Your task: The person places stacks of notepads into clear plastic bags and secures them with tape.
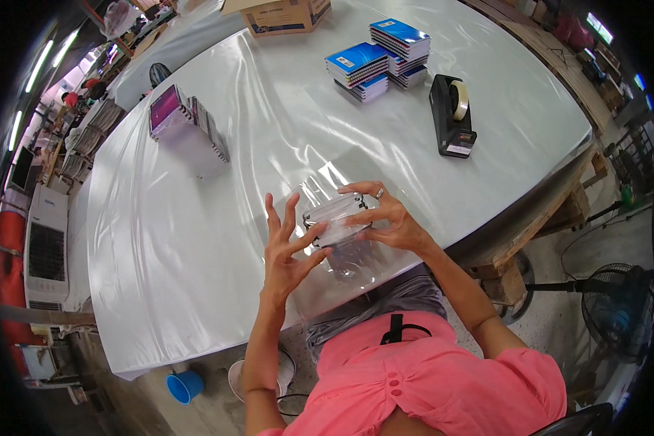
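In front of me on the table lies a small stack of spiral notebooks in clear, shiny plastic film. Dark binding shows at its corners; glare hides most of the top. My left hand is at the stack's left side, its fingers spread, with the index finger and thumb touching the film. From the right, my right hand reaches over the stack. Its fingers and thumb grip the right end, and a ring shows on one finger. Loose film spreads from the stack toward the table's near edge.
Blue-covered spiral notebooks stand in piles at the back, beside a black tape dispenser. Farther left are wrapped notebooks with a purple cover. A cardboard box sits at the far edge. A blue bucket and a fan flank the table.
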A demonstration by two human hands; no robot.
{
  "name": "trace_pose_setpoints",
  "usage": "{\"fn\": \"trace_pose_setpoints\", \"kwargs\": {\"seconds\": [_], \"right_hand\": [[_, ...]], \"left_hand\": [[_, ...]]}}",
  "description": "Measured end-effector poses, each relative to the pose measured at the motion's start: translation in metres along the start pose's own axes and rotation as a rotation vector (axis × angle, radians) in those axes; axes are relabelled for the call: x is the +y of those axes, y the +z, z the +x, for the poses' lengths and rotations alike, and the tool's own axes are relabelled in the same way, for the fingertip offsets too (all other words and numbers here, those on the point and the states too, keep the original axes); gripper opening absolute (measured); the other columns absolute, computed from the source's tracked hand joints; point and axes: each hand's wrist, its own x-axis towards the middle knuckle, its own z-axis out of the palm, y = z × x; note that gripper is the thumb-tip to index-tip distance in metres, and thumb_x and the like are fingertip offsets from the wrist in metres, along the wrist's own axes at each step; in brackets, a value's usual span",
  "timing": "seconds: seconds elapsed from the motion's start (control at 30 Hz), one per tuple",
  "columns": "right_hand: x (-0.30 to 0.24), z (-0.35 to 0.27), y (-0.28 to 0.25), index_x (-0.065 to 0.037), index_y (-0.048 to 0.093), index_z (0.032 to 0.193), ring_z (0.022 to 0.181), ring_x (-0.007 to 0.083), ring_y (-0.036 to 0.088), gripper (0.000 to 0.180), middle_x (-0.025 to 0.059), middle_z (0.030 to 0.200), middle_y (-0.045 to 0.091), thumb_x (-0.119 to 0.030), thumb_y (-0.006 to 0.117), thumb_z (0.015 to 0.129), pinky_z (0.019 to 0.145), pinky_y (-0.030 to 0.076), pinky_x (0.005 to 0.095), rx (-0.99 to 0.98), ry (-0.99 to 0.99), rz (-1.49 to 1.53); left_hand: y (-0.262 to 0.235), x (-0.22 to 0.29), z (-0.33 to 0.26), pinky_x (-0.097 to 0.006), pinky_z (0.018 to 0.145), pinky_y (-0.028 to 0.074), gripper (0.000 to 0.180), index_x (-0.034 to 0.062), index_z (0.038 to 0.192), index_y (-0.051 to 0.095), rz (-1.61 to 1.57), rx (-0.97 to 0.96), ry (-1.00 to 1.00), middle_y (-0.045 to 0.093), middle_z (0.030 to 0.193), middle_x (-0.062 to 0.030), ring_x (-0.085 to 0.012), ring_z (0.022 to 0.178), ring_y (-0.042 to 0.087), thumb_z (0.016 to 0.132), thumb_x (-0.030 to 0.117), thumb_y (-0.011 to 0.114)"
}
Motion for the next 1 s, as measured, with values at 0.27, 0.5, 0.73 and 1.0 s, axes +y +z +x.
{"fn": "trace_pose_setpoints", "kwargs": {"seconds": [0.27, 0.5, 0.73, 1.0], "right_hand": [[-0.004, 0.003, 0.000, -0.018, 0.074, 0.110, 0.129, 0.0300, 0.043, 0.029, 0.0107, 0.136, 0.055, -0.032, 0.070, 0.084, 0.108, 0.032, 0.0440, 0.033, -0.019, 0.096], [-0.018, 0.068, -0.011, -0.011, 0.069, 0.118, 0.124, 0.0225, 0.046, 0.032, 0.0024, 0.127, 0.061, -0.029, 0.052, 0.097, 0.108, 0.031, 0.0432, -0.080, -0.112, -0.028], [-0.013, 0.029, -0.052, -0.007, 0.072, 0.107, 0.122, 0.0260, 0.051, 0.031, 0.0107, 0.122, 0.062, -0.029, 0.069, 0.085, 0.105, 0.037, 0.0398, 0.110, -0.043, 0.154], [-0.003, -0.007, -0.010, -0.014, 0.074, 0.105, 0.129, 0.0269, 0.044, 0.043, 0.0101, 0.136, 0.052, -0.022, 0.085, 0.065, 0.109, 0.032, 0.0424, 0.053, 0.135, 0.243]], "left_hand": [[0.000, 0.017, 0.013, -0.050, 0.115, 0.022, 0.050, 0.0165, 0.113, 0.072, -0.146, -0.027, -0.071, 0.035, 0.152, -0.0172, -0.0384, 0.146, 0.015, 0.065, 0.014, 0.083], [0.011, 0.008, -0.008, -0.042, 0.112, 0.031, 0.053, 0.0132, 0.116, 0.070, -0.475, 0.106, -0.220, 0.033, 0.151, -0.0220, -0.0342, 0.142, 0.030, 0.066, 0.007, 0.083], [-0.006, 0.002, -0.001, -0.047, 0.113, 0.028, 0.053, 0.0114, 0.116, 0.070, -0.153, -0.040, -0.076, 0.034, 0.151, -0.0200, -0.0360, 0.145, 0.021, 0.066, 0.013, 0.084], [-0.011, 0.013, 0.010, -0.048, 0.113, 0.027, 0.060, 0.0196, 0.121, 0.068, -0.069, -0.023, -0.034, 0.032, 0.153, -0.0169, -0.0381, 0.146, 0.018, 0.065, 0.026, 0.086]]}}
